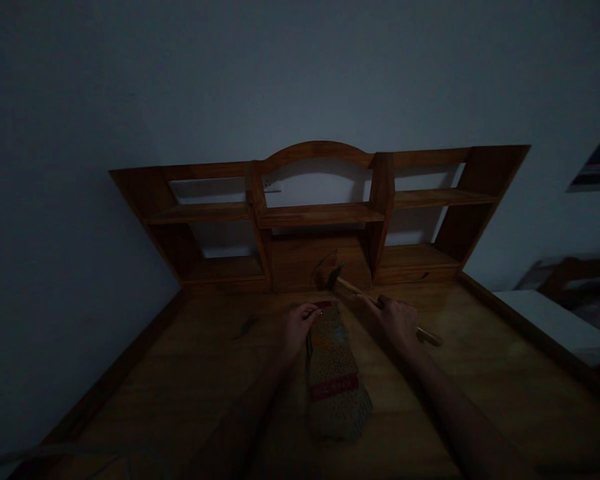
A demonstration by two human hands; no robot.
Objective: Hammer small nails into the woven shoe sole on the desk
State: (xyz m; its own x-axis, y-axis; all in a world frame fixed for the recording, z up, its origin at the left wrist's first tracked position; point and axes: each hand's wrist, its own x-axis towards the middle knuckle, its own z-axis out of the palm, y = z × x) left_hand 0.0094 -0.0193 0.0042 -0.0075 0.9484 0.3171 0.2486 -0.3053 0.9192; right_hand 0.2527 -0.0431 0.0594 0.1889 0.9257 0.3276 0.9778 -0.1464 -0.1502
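My right hand (pixel 399 321) is closed around the wooden handle of a hammer (pixel 350 287). The dark hammer head points away to the upper left, just above the table's surface or close to it. On the table lies a long, flat brown speckled piece (pixel 334 360) with red bands, its exact kind unclear in the dim light. My left hand (pixel 299 325) is at its far left edge, thumb and fingertips pinched together. A tiny bright spot shows at those fingertips; what they hold is too small to make out.
A wooden desk (pixel 180 400) with raised side edges fills the foreground. At its back stands a wooden shelf unit (pixel 320 215) against the wall. A small dark object (pixel 249 325) lies to the left. A white surface (pixel 555 320) is beyond the right edge.
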